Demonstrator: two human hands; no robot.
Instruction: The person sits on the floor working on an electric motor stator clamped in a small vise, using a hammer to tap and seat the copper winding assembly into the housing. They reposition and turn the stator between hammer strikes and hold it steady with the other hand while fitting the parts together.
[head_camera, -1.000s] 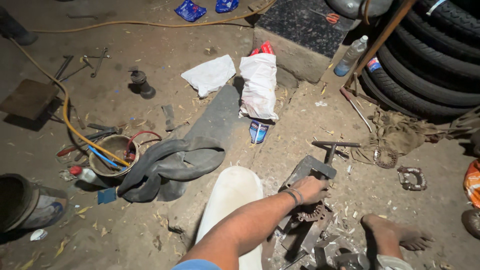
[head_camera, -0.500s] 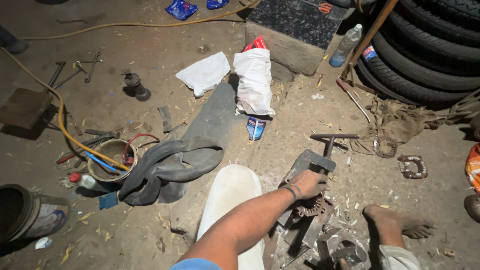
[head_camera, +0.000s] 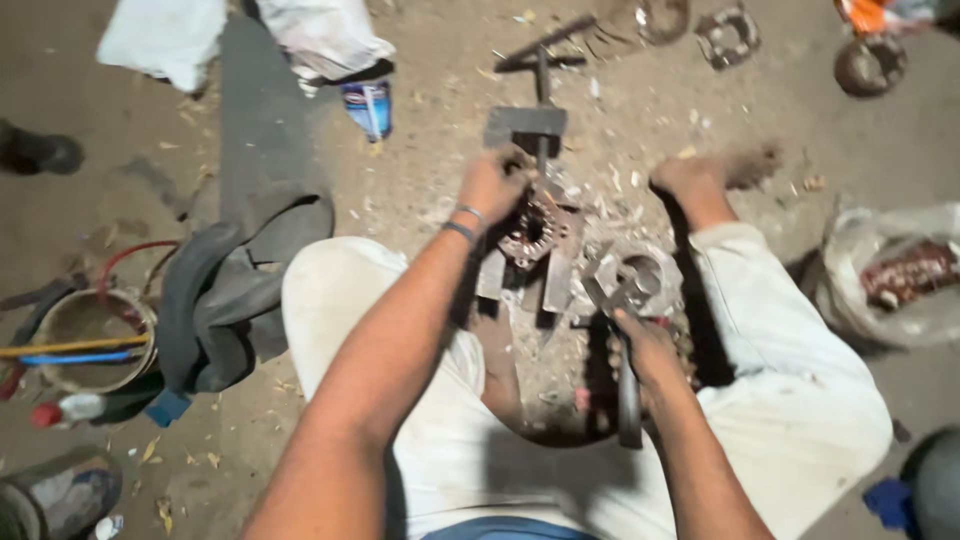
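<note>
Left hand clamped over rusty coiled metal part seated in grey steel vise, right hand fisted around dark-handled hammer; part unextracted.

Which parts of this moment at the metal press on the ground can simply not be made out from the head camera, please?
- Left hand: its fingers are hidden behind the knuckles, so the grip on the metal press is unclear.
- Right hand: motion blur leaves the head of the dark tool unclear.
- Plastic bag: its rusty contents are too blurred to identify.
- Round part: near the top edge, too dark to identify.
</note>
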